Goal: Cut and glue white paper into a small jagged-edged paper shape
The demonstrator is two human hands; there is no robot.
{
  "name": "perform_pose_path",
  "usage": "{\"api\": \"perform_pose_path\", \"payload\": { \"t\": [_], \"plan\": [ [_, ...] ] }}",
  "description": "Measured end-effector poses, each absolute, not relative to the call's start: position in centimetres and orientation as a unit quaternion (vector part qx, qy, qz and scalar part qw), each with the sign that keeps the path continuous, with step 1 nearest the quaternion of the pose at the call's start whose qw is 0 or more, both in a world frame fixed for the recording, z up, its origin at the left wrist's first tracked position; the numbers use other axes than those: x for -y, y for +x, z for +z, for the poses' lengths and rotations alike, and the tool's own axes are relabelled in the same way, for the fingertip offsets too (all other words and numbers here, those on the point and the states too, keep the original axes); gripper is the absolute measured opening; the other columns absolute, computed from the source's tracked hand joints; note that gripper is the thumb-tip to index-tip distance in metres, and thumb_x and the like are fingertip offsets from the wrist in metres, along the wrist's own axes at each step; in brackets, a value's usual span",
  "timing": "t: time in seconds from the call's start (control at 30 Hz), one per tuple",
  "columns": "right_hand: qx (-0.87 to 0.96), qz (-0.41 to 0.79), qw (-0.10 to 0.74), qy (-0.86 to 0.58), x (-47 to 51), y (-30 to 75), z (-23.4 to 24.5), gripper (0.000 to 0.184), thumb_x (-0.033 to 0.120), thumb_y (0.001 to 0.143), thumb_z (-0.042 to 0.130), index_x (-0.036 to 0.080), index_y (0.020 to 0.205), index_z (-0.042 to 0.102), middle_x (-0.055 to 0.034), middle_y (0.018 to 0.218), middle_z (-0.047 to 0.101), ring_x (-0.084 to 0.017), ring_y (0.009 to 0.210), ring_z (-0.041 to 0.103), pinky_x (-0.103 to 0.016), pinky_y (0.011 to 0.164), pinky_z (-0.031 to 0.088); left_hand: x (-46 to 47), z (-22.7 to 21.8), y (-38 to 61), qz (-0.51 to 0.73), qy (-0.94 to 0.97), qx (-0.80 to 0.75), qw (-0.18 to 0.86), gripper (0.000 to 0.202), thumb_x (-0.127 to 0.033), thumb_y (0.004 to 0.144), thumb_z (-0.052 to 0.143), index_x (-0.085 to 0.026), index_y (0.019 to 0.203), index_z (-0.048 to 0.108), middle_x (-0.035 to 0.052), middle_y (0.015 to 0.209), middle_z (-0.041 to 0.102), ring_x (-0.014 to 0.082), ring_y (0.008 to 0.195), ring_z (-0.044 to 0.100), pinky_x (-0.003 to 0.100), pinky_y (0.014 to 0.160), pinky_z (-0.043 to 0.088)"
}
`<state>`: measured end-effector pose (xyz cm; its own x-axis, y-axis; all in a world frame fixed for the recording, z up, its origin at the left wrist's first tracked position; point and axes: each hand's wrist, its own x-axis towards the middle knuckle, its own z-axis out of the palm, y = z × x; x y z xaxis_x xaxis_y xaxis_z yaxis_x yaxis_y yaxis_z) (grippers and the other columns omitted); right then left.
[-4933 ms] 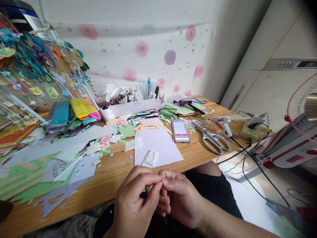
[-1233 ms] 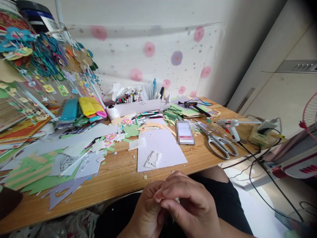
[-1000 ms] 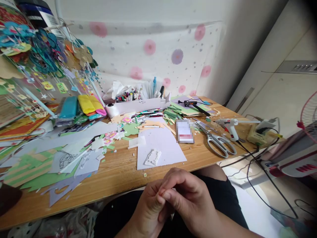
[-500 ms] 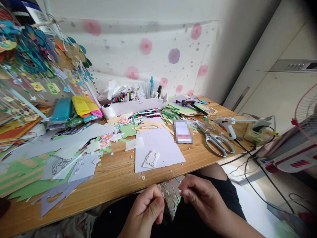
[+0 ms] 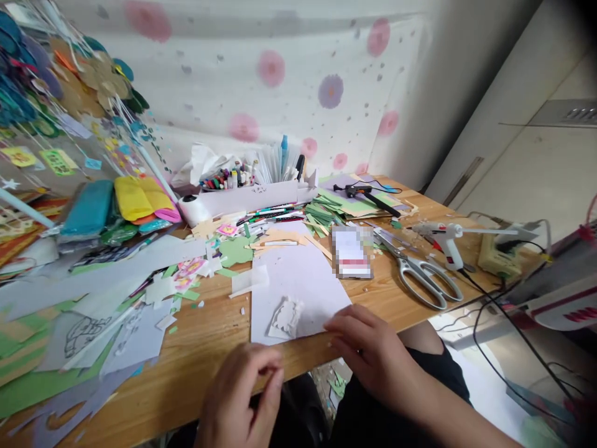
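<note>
My left hand (image 5: 245, 392) is loosely curled at the table's front edge. A gap shows between its thumb and fingers, and nothing is visible in it. My right hand (image 5: 368, 348) has its fingers stretched forward and apart, with the fingertips at the near right corner of a pale lilac sheet of paper (image 5: 312, 274); whether they touch it I cannot tell. On that sheet, between and beyond my hands, lies a small white paper piece with a ragged cut-out layer on top (image 5: 286, 317).
Right of the sheet are a phone with a blurred screen (image 5: 352, 252), large scissors (image 5: 422, 280) and a white glue gun (image 5: 445, 239). Paper scraps (image 5: 236, 252) and drawings (image 5: 88, 333) cover the left. Behind stands a box of markers (image 5: 247, 199). Cables (image 5: 504, 336) hang at right.
Both hands have risen from above my lap to the table edge. Their closed fingers have loosened, and the right hand has reached forward to the sheet. The view has tilted and moved closer.
</note>
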<state>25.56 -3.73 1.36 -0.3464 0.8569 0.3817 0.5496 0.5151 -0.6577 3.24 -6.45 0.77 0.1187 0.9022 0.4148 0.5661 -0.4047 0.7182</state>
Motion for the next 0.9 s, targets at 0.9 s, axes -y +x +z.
{"api": "perform_pose_path", "payload": {
  "t": [0.9],
  "plan": [
    [0.77, 0.25, 0.434, -0.396, -2.2, 23.1, 2.8, 0.035, 0.02, 0.076, 0.071, 0.02, 0.106, 0.054, -0.0039, 0.09, 0.062, -0.018, 0.082, 0.059, -0.028, 0.072, 0.049, -1.6, 4.2, 4.1, 0.39, 0.506, -0.55, 0.538, 0.028, -0.044, 0.079, 0.06, -0.02, 0.094, 0.061, 0.0019, 0.077, 0.066, 0.0209, 0.073, 0.06, 0.029, 0.063, 0.047]
  ]
}}
